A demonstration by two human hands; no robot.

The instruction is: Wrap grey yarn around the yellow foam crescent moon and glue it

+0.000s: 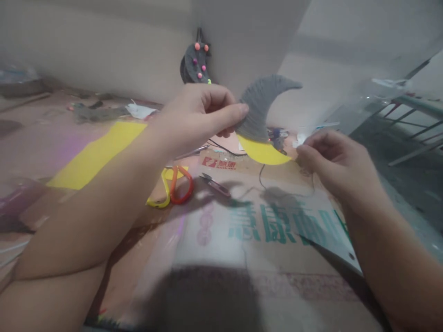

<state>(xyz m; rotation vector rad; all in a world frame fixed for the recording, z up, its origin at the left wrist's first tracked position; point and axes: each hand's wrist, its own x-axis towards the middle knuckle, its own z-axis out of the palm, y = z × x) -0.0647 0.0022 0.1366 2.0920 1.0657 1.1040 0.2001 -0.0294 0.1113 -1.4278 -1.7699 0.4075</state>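
Observation:
My left hand (202, 113) is closed in a pinch on a crescent-shaped cutout (263, 120), held up above the floor. The cutout's upper part is wrapped in grey yarn; its lower tip is bare yellow. My right hand (327, 159) is closed just right of the yellow tip, fingers pinched together, seemingly on a thin dark thread (263, 177) that trails down toward the cardboard; the thread in the fingers is hard to make out.
Flattened cardboard with green print (277, 226) covers the floor. On it lie orange and yellow scissors (173, 186), small snips (214, 184) and a yellow sheet (100, 154). A grey crescent with coloured pompoms (197, 62) leans at the wall corner. Metal frames (415, 124) stand at right.

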